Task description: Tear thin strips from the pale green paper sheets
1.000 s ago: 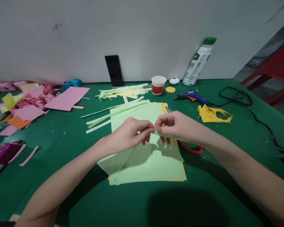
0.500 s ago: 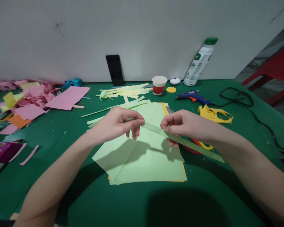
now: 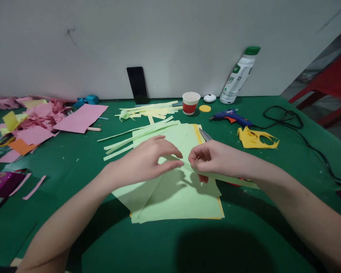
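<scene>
A long, narrow light-green paper strip [image 3: 233, 180] runs from between my hands out to the right, beneath my right wrist. Pinched fingers of my right hand [image 3: 211, 158] hold it near its left part. My left hand [image 3: 147, 161] hovers beside that end, thumb and fingertips parted around it without gripping. Below both hands lies a stack of light-green paper sheets [image 3: 170, 206], with yellow-orange edges showing underneath. Several cut green strips [image 3: 118, 148] rest at the stack's upper left. Scissors [image 3: 205, 134] lie mostly hidden behind my right hand, only the blades and bits of the red handle showing.
Along the wall stand a phone [image 3: 138, 85], a red-and-white paper cup [image 3: 191, 103] and a leaning white bottle [image 3: 238, 77]. To the right are a blue glue gun [image 3: 233, 117] with its black cord and a yellow paper scrap [image 3: 255, 138]. Pink paper scraps [image 3: 45, 119] heap at the left.
My left hand has let go of the strip and its fingers have opened. My right hand has moved slightly left and down, still pinching the strip, whose far end has shifted left.
</scene>
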Demonstrator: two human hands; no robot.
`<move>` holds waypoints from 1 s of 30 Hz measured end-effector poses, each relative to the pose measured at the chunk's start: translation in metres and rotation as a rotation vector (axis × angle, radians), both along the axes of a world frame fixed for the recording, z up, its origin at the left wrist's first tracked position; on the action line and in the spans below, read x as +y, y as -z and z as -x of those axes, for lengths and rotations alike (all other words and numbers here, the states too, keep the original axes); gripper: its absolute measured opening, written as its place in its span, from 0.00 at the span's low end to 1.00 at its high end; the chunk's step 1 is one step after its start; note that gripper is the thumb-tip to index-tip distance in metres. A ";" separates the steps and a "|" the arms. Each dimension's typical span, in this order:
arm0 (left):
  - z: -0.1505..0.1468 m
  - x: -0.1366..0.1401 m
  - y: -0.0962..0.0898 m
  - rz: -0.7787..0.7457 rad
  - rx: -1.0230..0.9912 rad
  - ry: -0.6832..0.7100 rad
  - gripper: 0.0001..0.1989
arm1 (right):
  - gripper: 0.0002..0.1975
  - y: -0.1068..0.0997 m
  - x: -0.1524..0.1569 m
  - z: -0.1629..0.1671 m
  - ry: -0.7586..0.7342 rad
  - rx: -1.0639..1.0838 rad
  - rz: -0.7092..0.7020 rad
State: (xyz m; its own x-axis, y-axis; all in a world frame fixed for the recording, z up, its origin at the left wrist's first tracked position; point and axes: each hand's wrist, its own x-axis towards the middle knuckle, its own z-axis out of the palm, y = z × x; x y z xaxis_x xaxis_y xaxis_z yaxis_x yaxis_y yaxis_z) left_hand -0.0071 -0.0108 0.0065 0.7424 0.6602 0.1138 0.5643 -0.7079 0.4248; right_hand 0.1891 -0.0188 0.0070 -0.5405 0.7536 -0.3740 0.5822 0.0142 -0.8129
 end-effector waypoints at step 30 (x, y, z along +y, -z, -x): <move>0.015 0.006 -0.016 0.276 0.028 -0.099 0.13 | 0.07 -0.010 -0.002 -0.008 -0.032 0.051 0.075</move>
